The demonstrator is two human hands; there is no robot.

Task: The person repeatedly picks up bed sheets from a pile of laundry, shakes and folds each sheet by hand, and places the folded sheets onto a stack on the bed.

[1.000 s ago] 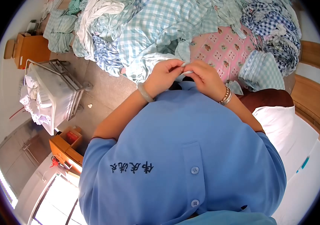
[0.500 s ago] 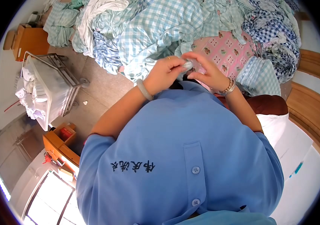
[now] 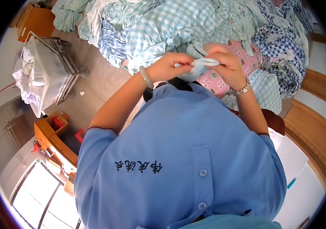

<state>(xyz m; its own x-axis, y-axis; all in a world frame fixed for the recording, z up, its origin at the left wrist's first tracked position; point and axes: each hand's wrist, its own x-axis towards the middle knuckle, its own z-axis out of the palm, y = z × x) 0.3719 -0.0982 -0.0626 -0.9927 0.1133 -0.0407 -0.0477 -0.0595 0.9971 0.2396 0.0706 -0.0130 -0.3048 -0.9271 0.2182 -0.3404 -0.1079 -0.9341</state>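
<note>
Cloth (image 3: pixel 205 62), whitish, bunched narrow

The strip (image 3: pixel 205 62) is matt cloth — the bin (image 3: pixel 55 76) smooth, perhaps plastic.

Laundry workroom was indicated | checked cloth (image 3: pixel 170 23) was heaped | wheeled cart (image 3: pixel 55 70) was loaded with fabric (image 3: pixel 37 78) | shirt (image 3: pixel 151 129) was lettered 洗衣 (laundry)

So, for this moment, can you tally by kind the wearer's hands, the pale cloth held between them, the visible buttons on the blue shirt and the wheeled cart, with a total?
Hands, left hand and right hand: 2
Held pale cloth: 1
Shirt buttons, upper button and lower button: 2
Wheeled cart: 1
Total: 6
</note>
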